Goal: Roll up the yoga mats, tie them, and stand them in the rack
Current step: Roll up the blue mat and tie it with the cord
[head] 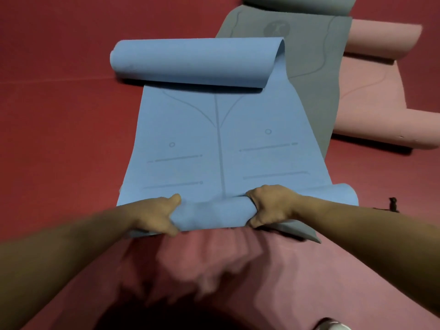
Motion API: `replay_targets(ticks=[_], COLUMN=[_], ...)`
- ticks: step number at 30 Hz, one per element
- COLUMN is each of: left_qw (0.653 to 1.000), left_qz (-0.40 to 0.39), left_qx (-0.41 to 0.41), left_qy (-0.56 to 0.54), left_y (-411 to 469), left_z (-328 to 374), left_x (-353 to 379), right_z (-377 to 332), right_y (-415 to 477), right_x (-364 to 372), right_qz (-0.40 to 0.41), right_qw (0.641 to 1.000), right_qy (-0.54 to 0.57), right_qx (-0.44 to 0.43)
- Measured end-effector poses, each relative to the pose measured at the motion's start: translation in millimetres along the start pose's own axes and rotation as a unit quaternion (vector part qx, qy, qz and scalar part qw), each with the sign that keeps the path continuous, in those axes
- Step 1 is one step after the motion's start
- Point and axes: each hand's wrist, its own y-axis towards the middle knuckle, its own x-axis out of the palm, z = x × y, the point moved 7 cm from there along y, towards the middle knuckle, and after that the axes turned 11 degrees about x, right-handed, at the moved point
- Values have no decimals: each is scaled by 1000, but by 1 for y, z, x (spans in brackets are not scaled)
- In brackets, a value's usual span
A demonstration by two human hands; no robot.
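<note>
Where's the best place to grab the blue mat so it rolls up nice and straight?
Grab the little roll at the near end of the blue mat, from above, one hand on each side of its centre line, like the left hand and right hand do. It's a thin tube lying across the mat, so two spread grips should keep it straight.

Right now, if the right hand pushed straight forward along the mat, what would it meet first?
Ahead of the right hand lies only the flat stretch of the blue yoga mat. The first obstacle looks to be that mat's curled far end, though depth is uncertain.
</note>
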Motion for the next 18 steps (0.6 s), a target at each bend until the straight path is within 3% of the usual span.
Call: replay_targets(ticks=[4, 9, 13, 18], left_qw=[1000, 966, 931, 971], left_qz=[3, 125, 165, 105], left_qx=[20, 8, 24, 37], left_qy=[-3, 228, 324, 210], left_y=[-7, 1, 9, 27], left_z=[1, 15, 17, 11], left_x=[15, 23, 41, 26], right_z=[-7, -4, -5, 3], right_y=[5, 16, 17, 11], right_x=[7, 14, 17, 14], right_qz=[-50, -102, -97, -53], right_qw=[998, 990, 991, 998], right_qy=[26, 98, 89, 0], right_qx=[-7, 2, 0, 17])
